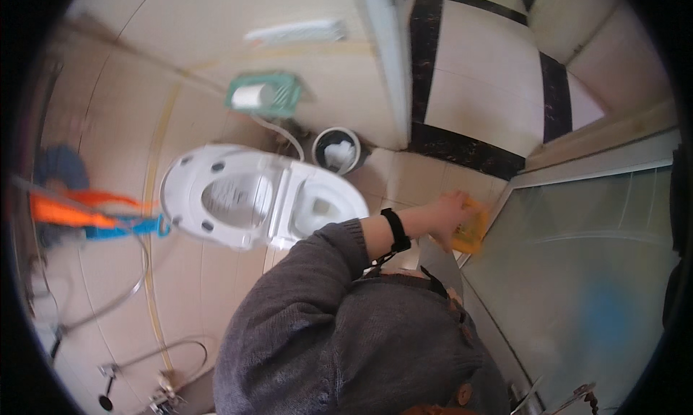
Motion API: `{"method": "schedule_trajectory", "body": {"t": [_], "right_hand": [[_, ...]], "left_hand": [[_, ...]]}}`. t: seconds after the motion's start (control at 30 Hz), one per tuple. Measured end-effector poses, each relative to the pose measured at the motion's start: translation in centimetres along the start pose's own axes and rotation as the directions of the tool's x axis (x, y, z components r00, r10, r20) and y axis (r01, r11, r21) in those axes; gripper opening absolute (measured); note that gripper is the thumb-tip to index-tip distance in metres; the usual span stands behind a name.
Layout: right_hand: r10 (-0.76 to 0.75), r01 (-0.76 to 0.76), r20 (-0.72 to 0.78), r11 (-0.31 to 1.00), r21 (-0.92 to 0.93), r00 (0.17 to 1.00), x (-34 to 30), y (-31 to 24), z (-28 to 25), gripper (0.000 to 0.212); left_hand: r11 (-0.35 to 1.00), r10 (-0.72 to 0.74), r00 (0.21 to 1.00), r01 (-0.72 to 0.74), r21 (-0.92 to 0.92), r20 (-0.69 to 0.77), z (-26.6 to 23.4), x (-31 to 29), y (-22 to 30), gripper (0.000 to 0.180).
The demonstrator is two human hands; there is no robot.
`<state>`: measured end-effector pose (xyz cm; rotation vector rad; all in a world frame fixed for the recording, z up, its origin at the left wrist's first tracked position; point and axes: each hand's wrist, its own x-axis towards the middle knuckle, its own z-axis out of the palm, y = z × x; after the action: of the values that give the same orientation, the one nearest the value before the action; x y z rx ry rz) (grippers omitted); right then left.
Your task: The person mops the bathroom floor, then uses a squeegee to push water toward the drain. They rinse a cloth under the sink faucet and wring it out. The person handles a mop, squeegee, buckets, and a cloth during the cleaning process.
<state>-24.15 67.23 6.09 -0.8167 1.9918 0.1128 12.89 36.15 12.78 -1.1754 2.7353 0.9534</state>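
In the head view, your hand (446, 214) reaches out past the toilet (289, 202) and touches a yellow cloth (471, 229) at the lower frame of the glass door (577, 271). The picture is blurred there, so I cannot tell if your grip is pressed on the cloth or only rests on it. Your other hand is not visible. Keep the cloth flat on the frame, and mind the waste bin (337, 149) behind the toilet.
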Motion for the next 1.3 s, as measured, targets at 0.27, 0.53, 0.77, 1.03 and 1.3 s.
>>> {"method": "schedule_trajectory", "body": {"t": [0.27, 0.53, 0.77, 1.03, 1.3], "right_hand": [[0.173, -0.133, -0.104, 0.939, 0.316, 0.979, 2.8, -5.5, -9.2, 0.063], [0.239, -0.161, -0.057, 0.793, 0.587, 0.969, 8.8, -15.4, -15.1, 0.058], [0.273, -0.179, 0.016, 0.582, 0.793, 0.962, 14.8, -28.3, -21.6, 0.054], [0.127, -0.17, 0.123, 0.489, 0.856, 0.984, 28.8, -43.3, -31.9, 0.05], [-0.154, 0.116, 0.184, 0.973, 0.199, 0.971, 51.0, -64.5, -43.2, 0.042]], "left_hand": [[0.935, -0.355, 0.932, 0.351, -0.057, -0.074, -6.4, 15.9, -6.4, 0.124], [0.895, -0.445, 0.882, 0.439, -0.075, -0.155, -15.2, 28.4, -14.3, 0.125], [0.875, -0.478, 0.854, 0.444, -0.192, -0.206, -24.8, 38.7, -22.5, 0.125], [0.81, -0.584, 0.73, 0.494, -0.316, -0.354, -36.5, 43.1, -32.0, 0.124], [0.755, -0.652, 0.51, 0.507, -0.417, -0.56, -46.9, 40.8, -44.4, 0.124]]}}
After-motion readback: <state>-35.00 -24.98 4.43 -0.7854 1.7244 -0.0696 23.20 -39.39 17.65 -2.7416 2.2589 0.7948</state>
